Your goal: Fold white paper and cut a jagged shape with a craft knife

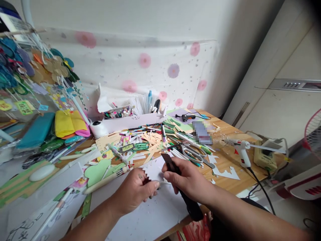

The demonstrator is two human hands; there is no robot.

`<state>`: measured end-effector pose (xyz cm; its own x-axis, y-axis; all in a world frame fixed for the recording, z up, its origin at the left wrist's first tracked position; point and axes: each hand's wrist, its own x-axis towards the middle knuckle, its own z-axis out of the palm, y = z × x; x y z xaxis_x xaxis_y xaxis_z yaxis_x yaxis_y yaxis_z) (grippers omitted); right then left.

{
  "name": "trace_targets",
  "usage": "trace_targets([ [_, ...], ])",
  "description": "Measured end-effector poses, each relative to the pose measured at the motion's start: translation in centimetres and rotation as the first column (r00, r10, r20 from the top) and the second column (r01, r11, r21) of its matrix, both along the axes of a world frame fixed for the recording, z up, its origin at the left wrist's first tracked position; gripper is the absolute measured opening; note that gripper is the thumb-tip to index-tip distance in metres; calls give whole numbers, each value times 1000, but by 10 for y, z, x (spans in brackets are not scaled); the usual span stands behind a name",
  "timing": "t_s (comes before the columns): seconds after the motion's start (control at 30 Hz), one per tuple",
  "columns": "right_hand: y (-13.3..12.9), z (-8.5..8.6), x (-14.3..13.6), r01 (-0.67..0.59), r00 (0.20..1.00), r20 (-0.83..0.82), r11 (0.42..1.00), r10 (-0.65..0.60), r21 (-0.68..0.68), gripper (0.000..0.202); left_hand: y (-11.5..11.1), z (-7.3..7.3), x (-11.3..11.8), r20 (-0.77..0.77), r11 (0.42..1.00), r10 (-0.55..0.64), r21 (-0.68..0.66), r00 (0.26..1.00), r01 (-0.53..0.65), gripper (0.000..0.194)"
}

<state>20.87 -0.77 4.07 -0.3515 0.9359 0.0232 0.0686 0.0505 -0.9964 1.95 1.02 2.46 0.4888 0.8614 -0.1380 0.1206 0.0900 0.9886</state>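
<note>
My right hand (187, 175) is wrapped round a long, flat black object (189, 202). One end points up and away past the fingers, and a thicker, rounded end hangs below the hand near the table's front edge; its exact kind is unclear. My left hand (137, 187) is closed in a pinch, thumb against fingers. A small dark, jagged-edged piece (146, 180) shows partly between them, too hidden to name. Both hands are above a white sheet of paper (125, 217) with a few small dark specks on it. A gap separates the hands.
Scissors (193, 153), markers and paper scraps crowd the table behind my hands. A white glue gun (242, 152) stands at the right, its cord trailing down; a black glue gun (188, 117) lies farther back. Green paper cutouts (97, 172) lie at the left.
</note>
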Motion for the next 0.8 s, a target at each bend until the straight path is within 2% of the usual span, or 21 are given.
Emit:
trace_targets([
  [0.1, -3, 4, -1, 23, 999, -30, 997, -25, -70, 19, -2, 12, 2, -75, 998, -61, 23, 995, 63, 15],
  [0.17, -6, 6, 0, 33, 994, -105, 996, -42, -84, 19, -6, 21, 3, -84, 996, -76, 37, 994, 79, 21],
  [0.27, -14, 7, -1, 83, 968, -230, 993, -100, -85, 22, -18, 30, 6, -59, 997, -47, 65, 997, 50, 28],
  [0.37, -22, 9, -3, 119, 957, -260, 991, -132, -66, 23, -34, 33, 12, -39, 994, 12, 111, 999, -8, 29],
  [0.47, -26, 13, 1, 81, 991, -104, 997, -78, 18, 22, -49, 31, 18, -21, 982, 104, 162, 994, -99, 30],
  [0.57, -18, 14, 18, 67, 995, 66, 990, -76, 125, 21, -61, 32, 22, -18, 970, 173, 178, 985, -167, 31],
  [0.7, 6, 7, 43, 86, 972, 190, 963, -137, 255, 14, -75, 39, 20, -68, 965, 200, 186, 977, -184, 31],
  [0.8, 14, 1, 46, 58, 967, 221, 955, -126, 289, 10, -85, 46, 14, -118, 964, 205, 198, 972, -179, 31],
])
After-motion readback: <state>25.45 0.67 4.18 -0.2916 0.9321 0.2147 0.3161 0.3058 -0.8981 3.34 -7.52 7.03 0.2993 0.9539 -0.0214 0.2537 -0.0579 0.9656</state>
